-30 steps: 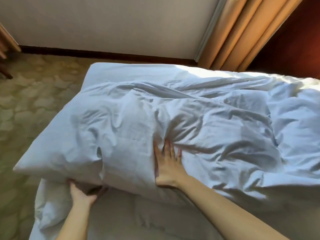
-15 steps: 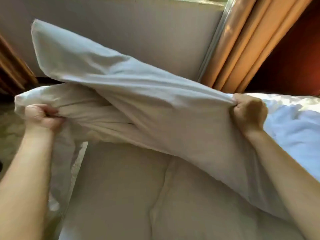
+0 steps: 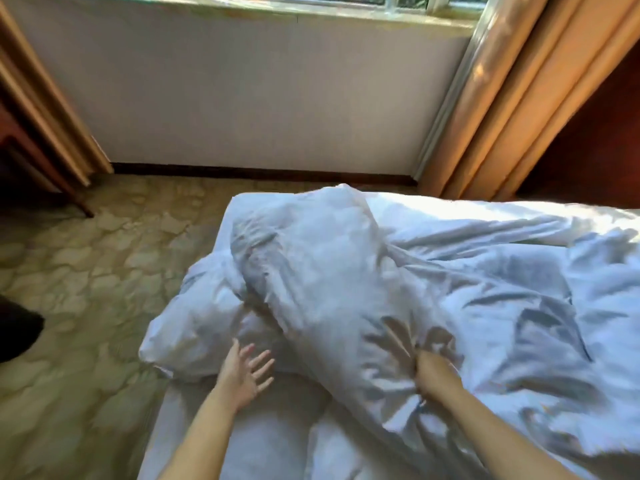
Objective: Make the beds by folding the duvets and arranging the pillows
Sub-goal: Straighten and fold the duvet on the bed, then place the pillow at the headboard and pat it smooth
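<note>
A white duvet (image 3: 381,289) lies crumpled and doubled over on the bed (image 3: 242,445), its folded end bunched at the bed's left corner. My right hand (image 3: 434,375) is clenched on a fold of the duvet near its front edge. My left hand (image 3: 244,370) hovers with fingers spread just in front of the puffed left corner of the duvet (image 3: 187,327), holding nothing. The bare white sheet shows below my arms. No pillow is distinguishable from the bedding.
Patterned green carpet (image 3: 86,289) fills the floor left of the bed. A white wall under a window (image 3: 259,98) is ahead, tan curtains (image 3: 502,116) hang at right, and dark wooden furniture (image 3: 31,161) stands at far left.
The duvet, held up in the air by both fists half a second ago, has dropped onto the bed. My left hand has let go and opened; my right hand still grips the fabric.
</note>
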{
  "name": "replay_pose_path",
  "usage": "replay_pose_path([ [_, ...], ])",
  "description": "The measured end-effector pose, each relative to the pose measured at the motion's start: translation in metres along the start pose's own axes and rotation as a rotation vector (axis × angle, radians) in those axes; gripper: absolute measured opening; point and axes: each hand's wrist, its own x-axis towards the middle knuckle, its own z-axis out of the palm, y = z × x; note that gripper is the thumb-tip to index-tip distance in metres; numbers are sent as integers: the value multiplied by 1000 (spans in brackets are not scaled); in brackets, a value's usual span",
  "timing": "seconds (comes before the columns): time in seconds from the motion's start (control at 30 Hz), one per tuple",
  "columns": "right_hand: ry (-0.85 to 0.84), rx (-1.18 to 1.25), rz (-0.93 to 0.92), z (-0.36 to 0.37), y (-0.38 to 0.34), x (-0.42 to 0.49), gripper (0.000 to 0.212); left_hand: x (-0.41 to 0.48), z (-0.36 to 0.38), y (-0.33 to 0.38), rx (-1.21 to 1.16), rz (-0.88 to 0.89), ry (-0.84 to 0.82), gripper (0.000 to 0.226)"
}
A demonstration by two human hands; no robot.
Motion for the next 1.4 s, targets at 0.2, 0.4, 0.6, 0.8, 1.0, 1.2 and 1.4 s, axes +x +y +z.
replay_pose_path([
  [0.2, 51, 129, -66, -9, -3, -9, 35, -21, -1, -34, 154, -2, -66, 52],
  [0.4, 473, 55, -314, 51, 26, -67, 57, -35, 14, -98, 661, -33, -46, 34],
  [0.6, 275, -90, -508, 169, 92, -144, 47, -24, 13, -170, 931, -50, -42, 76],
  [0.8, -48, 71, 315, 195, 154, -116, 122, 1, 28, -236, 897, 133, -20, 89],
  [1.0, -176, 308, 314, 203, 182, -95, 66, -26, 43, -264, 799, 379, 6, 45],
  [1.2, -169, 290, 228, 191, 209, -141, 42, -115, 55, -288, 731, 421, 14, 35],
  [1.4, -382, 171, -166, 178, 205, -242, 21, -212, 5, -301, 833, 430, 81, 39],
])
